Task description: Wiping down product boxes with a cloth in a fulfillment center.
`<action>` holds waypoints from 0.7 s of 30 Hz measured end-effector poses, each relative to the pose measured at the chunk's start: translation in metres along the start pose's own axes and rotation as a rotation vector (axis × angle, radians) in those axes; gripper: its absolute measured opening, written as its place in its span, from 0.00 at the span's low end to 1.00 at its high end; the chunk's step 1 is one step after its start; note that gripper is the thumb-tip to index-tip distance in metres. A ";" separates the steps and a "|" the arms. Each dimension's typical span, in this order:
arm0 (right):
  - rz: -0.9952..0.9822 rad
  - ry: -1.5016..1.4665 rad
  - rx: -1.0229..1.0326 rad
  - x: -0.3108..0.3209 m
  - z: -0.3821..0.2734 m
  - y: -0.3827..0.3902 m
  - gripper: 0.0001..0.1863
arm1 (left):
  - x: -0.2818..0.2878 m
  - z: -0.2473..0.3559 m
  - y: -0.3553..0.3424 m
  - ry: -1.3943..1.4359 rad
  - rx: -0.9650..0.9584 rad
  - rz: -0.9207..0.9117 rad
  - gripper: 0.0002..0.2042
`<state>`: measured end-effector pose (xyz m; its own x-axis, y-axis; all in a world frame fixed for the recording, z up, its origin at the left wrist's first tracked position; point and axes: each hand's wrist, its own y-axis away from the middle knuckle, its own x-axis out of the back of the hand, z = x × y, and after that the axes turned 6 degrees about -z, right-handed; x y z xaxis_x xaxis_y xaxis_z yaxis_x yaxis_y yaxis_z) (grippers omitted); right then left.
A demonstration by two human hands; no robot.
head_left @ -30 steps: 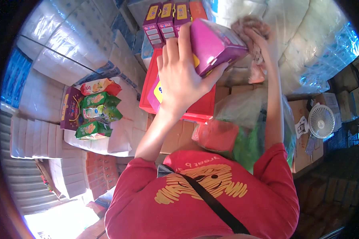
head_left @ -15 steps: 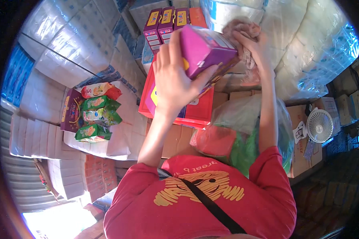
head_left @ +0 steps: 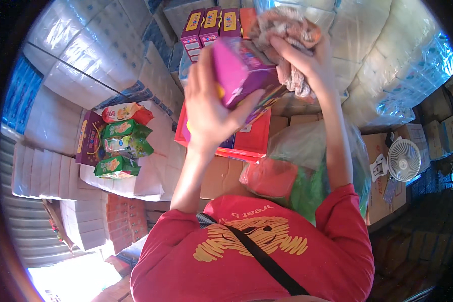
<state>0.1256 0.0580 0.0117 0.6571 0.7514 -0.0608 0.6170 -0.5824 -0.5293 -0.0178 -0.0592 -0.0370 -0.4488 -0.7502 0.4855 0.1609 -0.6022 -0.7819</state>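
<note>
In my left hand (head_left: 209, 103) is a purple carton (head_left: 244, 70), gripped with the thumb along its near side and the fingers over its left side. It is held tilted above a red box (head_left: 251, 142), whose rim shows below it. My right hand (head_left: 307, 63) is closed on a crumpled, brownish-pink cloth (head_left: 287, 32). The cloth lies against the carton's right end and partly hides it. Beyond the carton stand several purple boxes (head_left: 210, 25) with yellow labels, side by side.
To the left, green and red packets (head_left: 121, 131) lie beside a purple bag (head_left: 89, 138) on white packs. A clear plastic bag (head_left: 297, 146) with red and green contents sits before me. A white fan (head_left: 403, 160) stands at right. Wrapped bales (head_left: 392, 55) rise behind.
My right hand has brought the cloth left and nearer, onto the carton's right end. The carton and my left hand have shifted slightly left and toward me.
</note>
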 end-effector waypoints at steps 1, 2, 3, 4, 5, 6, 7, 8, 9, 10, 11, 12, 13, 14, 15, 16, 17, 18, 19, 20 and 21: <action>0.028 0.206 0.015 0.014 0.014 0.002 0.10 | 0.002 -0.008 0.006 0.147 0.068 0.016 0.44; 0.056 0.412 0.030 0.029 0.023 0.004 0.10 | 0.004 -0.015 0.013 0.294 0.135 0.033 0.44; -0.002 0.386 -0.165 0.030 0.018 0.005 0.14 | 0.009 -0.029 0.023 0.296 0.147 0.040 0.43; 0.020 0.470 -0.093 0.038 0.022 0.005 0.15 | 0.014 -0.031 0.028 0.371 0.177 0.060 0.43; 0.044 0.555 -0.020 0.047 0.028 0.000 0.16 | 0.017 -0.031 0.031 0.447 0.206 0.078 0.43; -0.034 0.393 -0.107 0.052 0.028 -0.007 0.15 | 0.020 -0.030 0.033 0.549 0.227 0.087 0.43; -0.102 0.778 -0.083 0.050 0.017 -0.016 0.14 | 0.021 -0.029 0.035 0.541 0.231 0.090 0.43; -0.171 1.161 -0.051 0.048 0.000 -0.028 0.13 | 0.023 -0.029 0.036 0.542 0.239 0.097 0.43; -0.195 1.362 -0.002 0.043 -0.007 -0.042 0.16 | 0.025 -0.030 0.038 0.541 0.248 0.105 0.43; -0.331 0.824 0.355 0.033 -0.008 -0.054 0.13 | 0.022 -0.031 0.036 0.549 0.241 0.102 0.43; -0.442 0.256 0.672 0.020 -0.009 -0.065 0.09 | 0.019 -0.033 0.035 0.516 0.226 0.097 0.43; -0.391 0.211 0.507 -0.001 -0.024 -0.065 0.10 | 0.021 -0.037 0.037 0.468 0.224 0.102 0.44; -0.338 0.172 0.340 -0.021 -0.046 -0.064 0.10 | 0.023 -0.038 0.037 0.430 0.222 0.088 0.44; -0.399 -0.075 0.387 -0.038 -0.057 -0.068 0.10 | 0.023 -0.037 0.037 0.374 0.205 0.085 0.44; -0.359 -0.126 0.574 -0.044 -0.057 -0.075 0.13 | 0.020 -0.035 0.034 0.328 0.181 0.077 0.45; -0.361 -0.123 0.575 -0.049 -0.050 -0.082 0.13 | 0.019 -0.032 0.030 0.338 0.162 0.064 0.45; -0.301 -0.124 0.663 -0.053 -0.038 -0.089 0.14 | 0.018 -0.028 0.028 0.340 0.160 0.066 0.45; -0.242 -0.130 0.750 -0.057 -0.019 -0.095 0.14 | 0.017 -0.025 0.027 0.333 0.170 0.061 0.45; -0.184 -0.140 0.835 -0.063 0.001 -0.101 0.15 | 0.016 -0.024 0.028 0.323 0.182 0.057 0.45; -0.119 -0.141 0.921 -0.065 0.017 -0.105 0.15 | 0.014 -0.023 0.027 0.337 0.191 0.058 0.45; -0.052 -0.143 1.008 -0.066 0.028 -0.106 0.15 | 0.013 -0.021 0.026 0.338 0.188 0.056 0.45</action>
<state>0.0044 0.0788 0.0488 0.5411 0.8369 -0.0829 -0.0518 -0.0652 -0.9965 -0.0377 -0.0786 -0.0592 -0.6943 -0.6699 0.2631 0.3373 -0.6258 -0.7033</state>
